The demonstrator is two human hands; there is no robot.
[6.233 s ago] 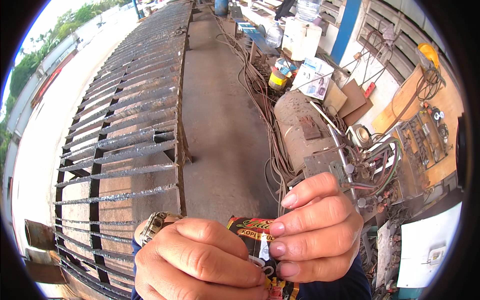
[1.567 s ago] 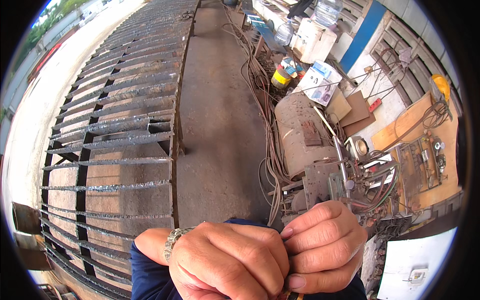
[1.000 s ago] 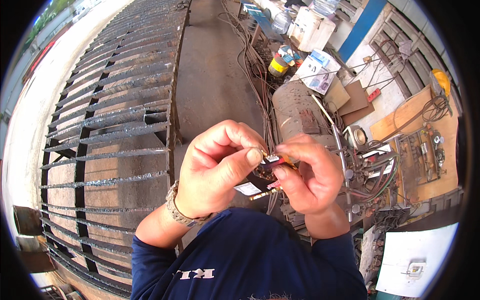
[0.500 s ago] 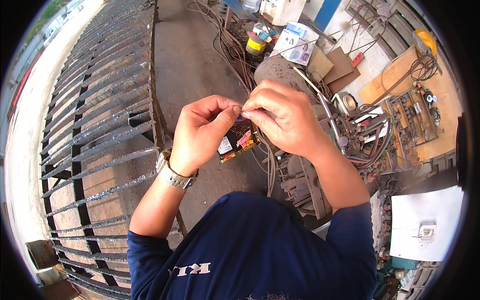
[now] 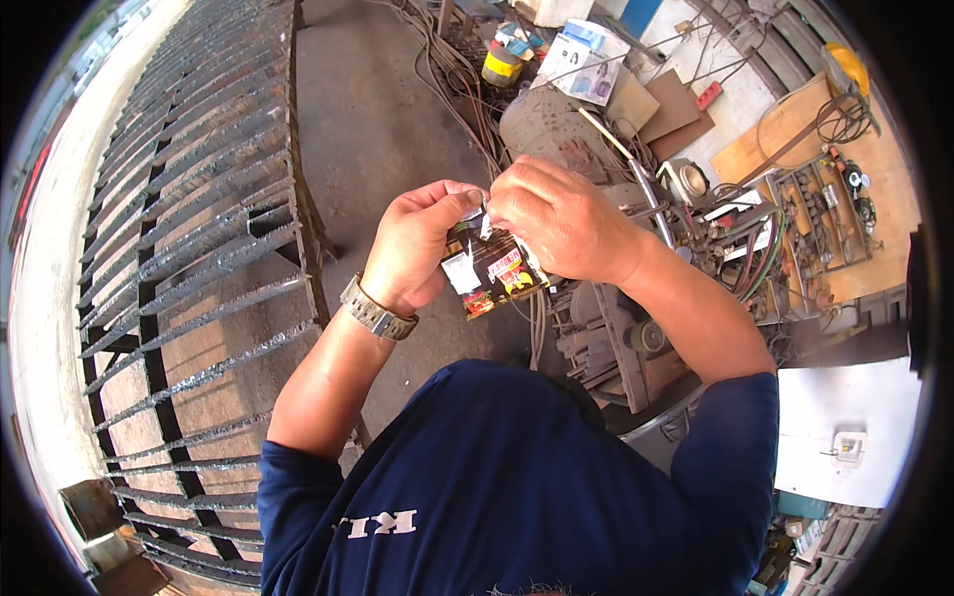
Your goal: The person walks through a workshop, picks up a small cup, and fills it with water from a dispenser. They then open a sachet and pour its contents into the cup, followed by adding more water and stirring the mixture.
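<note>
A small black snack packet (image 5: pixel 494 275) with red and yellow print hangs between my two hands at chest height. My left hand (image 5: pixel 415 243), with a metal watch (image 5: pixel 378 310) on its wrist, pinches the packet's upper left edge between thumb and forefinger. The fingers of my right hand (image 5: pixel 563 221) are closed on the upper right edge. Silvery inner foil shows along the top between the two pinches, where the packet looks torn. What lies inside cannot be seen.
A slatted, rough-edged metal cutting table (image 5: pixel 224 223) stands at left. Cables (image 5: pixel 452 94) run along the concrete floor (image 5: pixel 363 119). To the right are a grey cylinder (image 5: pixel 547 129), a white box (image 5: pixel 584 65), a wooden board (image 5: pixel 865 238) with tools and hoses, and a white panel (image 5: pixel 845 407).
Both hands have drawn slightly apart at the packet's top, and silvery foil now shows there. The packet has swung a little rightward, with more of its front visible.
</note>
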